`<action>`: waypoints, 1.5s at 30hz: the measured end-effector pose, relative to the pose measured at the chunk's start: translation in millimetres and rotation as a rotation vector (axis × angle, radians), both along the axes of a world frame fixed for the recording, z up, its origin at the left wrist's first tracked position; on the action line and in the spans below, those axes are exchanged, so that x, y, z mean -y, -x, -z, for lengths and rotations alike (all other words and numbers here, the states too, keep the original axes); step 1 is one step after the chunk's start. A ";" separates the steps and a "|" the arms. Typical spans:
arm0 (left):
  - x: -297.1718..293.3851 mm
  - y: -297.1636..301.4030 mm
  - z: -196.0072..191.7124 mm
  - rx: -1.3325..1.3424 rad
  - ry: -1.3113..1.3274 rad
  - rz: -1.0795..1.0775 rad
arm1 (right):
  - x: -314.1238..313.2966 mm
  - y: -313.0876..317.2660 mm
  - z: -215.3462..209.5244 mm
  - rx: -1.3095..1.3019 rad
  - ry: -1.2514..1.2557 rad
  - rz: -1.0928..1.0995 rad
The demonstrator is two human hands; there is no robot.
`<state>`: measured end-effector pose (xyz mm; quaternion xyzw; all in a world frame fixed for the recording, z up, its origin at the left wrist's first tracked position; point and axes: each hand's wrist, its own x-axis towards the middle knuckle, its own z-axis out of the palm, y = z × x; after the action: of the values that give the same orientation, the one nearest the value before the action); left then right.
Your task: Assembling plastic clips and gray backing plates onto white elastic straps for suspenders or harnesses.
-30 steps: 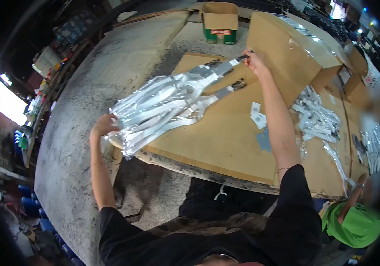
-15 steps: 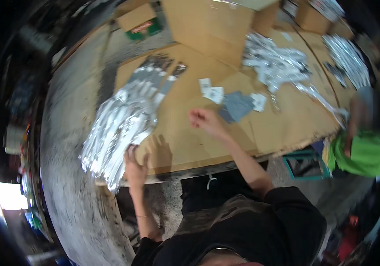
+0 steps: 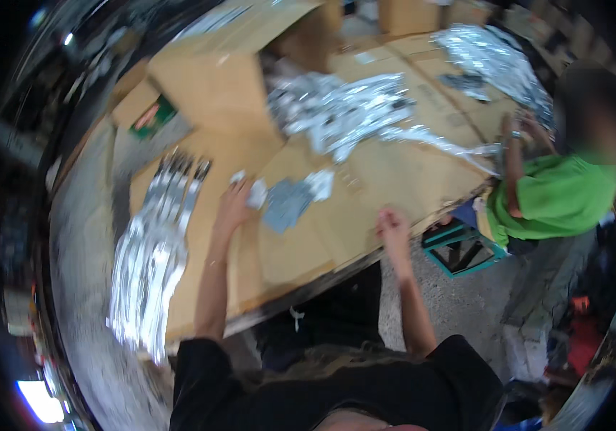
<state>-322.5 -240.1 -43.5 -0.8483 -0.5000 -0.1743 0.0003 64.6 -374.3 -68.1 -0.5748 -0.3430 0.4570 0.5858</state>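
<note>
My left hand [image 3: 233, 207] reaches over the cardboard with its fingers stretched toward small white cards [image 3: 257, 194], at their edge. Blur hides whether it has hold of one. Close to its right lie a pile of small grey flat pieces [image 3: 288, 205] and more white cards [image 3: 320, 184]. Near the front edge of the table, my right hand [image 3: 394, 228] is closed, fingers curled together; whatever they may hold is too blurred to make out. Left of my left hand, a fanned stack of long silvery strips in shiny wrapping [image 3: 148, 266] lies with its dark ends pointing away.
Cardboard [image 3: 279, 255] covers the table. An open carton [image 3: 211, 86] stands at the back, beside a heap of silvery packets [image 3: 351, 108]. At the right a person in a green shirt [image 3: 566, 197] handles things near another silvery pile [image 3: 494, 61]. A teal crate [image 3: 462, 248] is below.
The view has swung to the right. My left hand has left the silvery stack and reached the white cards. My right hand has moved away from the grey pieces to the table's front edge.
</note>
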 end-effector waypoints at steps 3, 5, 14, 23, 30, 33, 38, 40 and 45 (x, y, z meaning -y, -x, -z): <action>-13.5 31.6 2.2 -0.178 0.172 0.091 | -5.9 15.0 26.1 0.163 -0.025 -0.017; -3.4 20.7 -7.6 -0.188 0.171 0.099 | 4.8 9.0 22.1 0.097 -0.009 -0.050; 9.7 2.5 -46.4 -0.086 0.122 0.085 | 12.6 -12.7 14.2 0.070 -0.177 -0.179; -0.7 22.7 -114.5 0.201 0.679 -0.326 | 4.2 -17.9 16.0 0.010 -0.194 -0.358; 58.9 -15.7 -133.4 0.745 0.656 -0.113 | 15.1 3.3 18.8 -0.005 -0.245 -0.347; 97.5 -81.9 -132.3 0.630 0.719 -0.140 | 28.4 36.1 10.2 -0.268 -0.144 -0.649; 136.8 -158.0 -104.4 0.451 0.668 -0.106 | 33.4 66.0 -24.6 -0.648 0.112 -0.892; 137.5 -174.8 -99.3 0.424 0.596 -0.062 | 28.9 63.1 -24.4 -0.771 0.114 -0.849; 146.1 -200.7 -115.7 0.455 0.624 -0.178 | 22.8 48.5 -21.4 -1.072 0.054 -0.743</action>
<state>-121.8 -386.3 72.2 -0.7007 -0.5878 -0.1970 -0.3531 16.1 -397.1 -46.7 -0.1248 -0.1674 0.8608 0.4642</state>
